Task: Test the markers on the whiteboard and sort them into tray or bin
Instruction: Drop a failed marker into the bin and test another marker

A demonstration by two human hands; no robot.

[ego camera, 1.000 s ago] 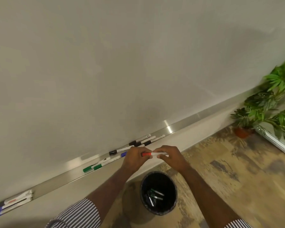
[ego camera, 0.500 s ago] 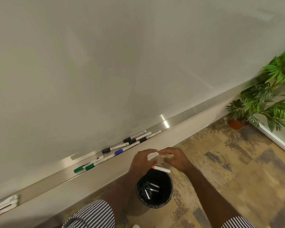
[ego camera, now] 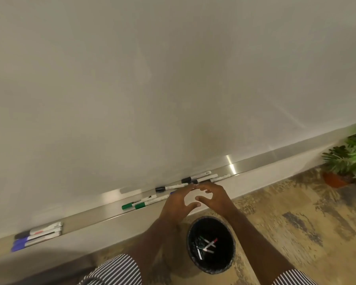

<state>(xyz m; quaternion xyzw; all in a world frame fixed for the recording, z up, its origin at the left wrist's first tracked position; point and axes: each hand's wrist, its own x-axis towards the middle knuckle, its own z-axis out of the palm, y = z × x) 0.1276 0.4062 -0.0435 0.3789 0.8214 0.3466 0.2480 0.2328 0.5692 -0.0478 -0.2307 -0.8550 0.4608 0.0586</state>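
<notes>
A wide whiteboard (ego camera: pixel 173 79) fills the upper view, with a metal tray (ego camera: pixel 255 164) along its lower edge. Black-capped markers (ego camera: pixel 197 177) and two green-capped markers (ego camera: pixel 140 203) lie in the tray's middle. A group of blue and black markers (ego camera: pixel 37 236) lies at the tray's left end. A round black bin (ego camera: pixel 211 243) stands on the floor below, and a red-capped marker (ego camera: pixel 211 243) lies inside among several others. My left hand (ego camera: pixel 177 204) and my right hand (ego camera: pixel 214 197) hover above the bin, fingers spread, holding nothing.
A potted green plant (ego camera: pixel 345 161) in an orange pot stands on the floor at the right by the wall. The floor (ego camera: pixel 296 223) is patterned in tan and grey. A white ledge runs under the tray.
Both hands held a red-capped marker, then let it go over the bin. It now lies inside the bin and my hands are spread apart.
</notes>
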